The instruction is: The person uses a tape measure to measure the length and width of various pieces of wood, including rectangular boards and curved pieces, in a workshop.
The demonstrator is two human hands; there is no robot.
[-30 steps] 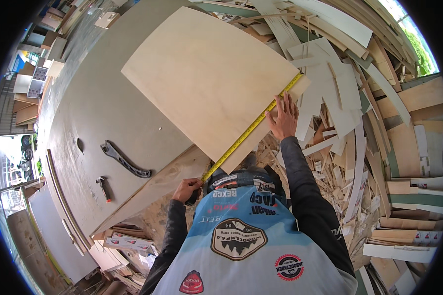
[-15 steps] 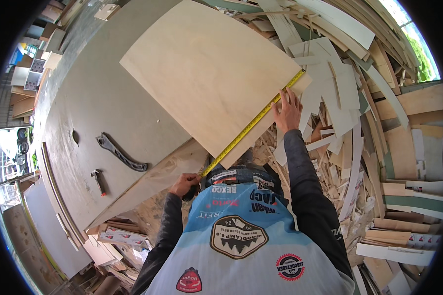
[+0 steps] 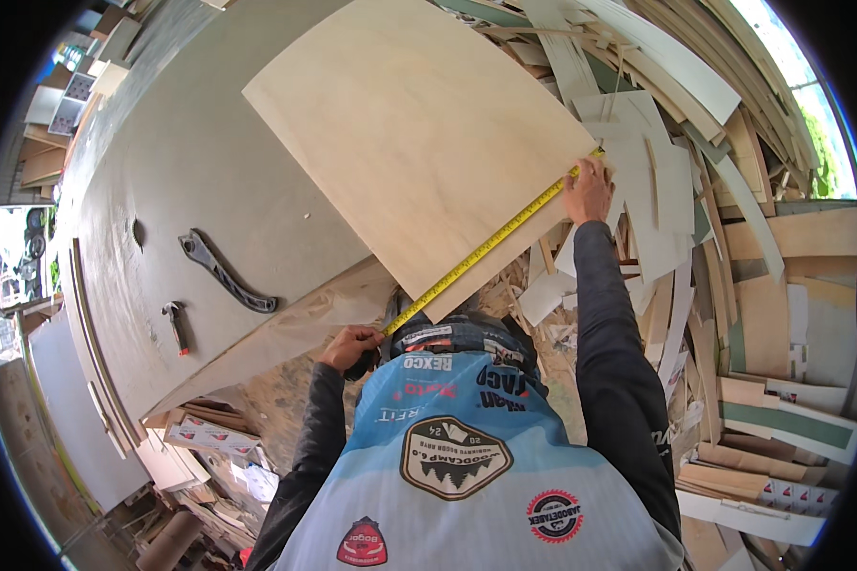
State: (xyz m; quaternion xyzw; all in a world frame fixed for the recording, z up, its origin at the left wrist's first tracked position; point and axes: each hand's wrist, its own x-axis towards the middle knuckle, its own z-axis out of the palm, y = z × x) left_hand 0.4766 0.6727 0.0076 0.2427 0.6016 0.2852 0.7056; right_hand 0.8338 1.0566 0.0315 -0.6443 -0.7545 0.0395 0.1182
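A pale plywood sheet (image 3: 419, 143) lies on the grey worktop, its near corner sticking out toward my waist. Along its near right edge runs the yellow blade of a tape measure (image 3: 490, 241), pulled out at a slant. My left hand (image 3: 350, 348) is closed round the dark tape case, mostly hidden by the fingers, just off the near corner. At the far right corner, my right hand (image 3: 588, 195) has its fingers bent over the blade close to its end hook and the sheet's edge.
On the grey worktop (image 3: 162, 314), left of the sheet, lie a dark curved tool (image 3: 224, 273), a small hammer (image 3: 175, 328) and a small dark leaf-shaped piece (image 3: 137, 233). Offcuts (image 3: 652, 190) heap up at the right, with stacked boards (image 3: 781, 409) beyond. Scraps cover the floor.
My right hand has slid outward along the blade toward its end, its fingers going from spread on the sheet to bent at the corner. My left hand still holds the tape case. The view has shifted slightly.
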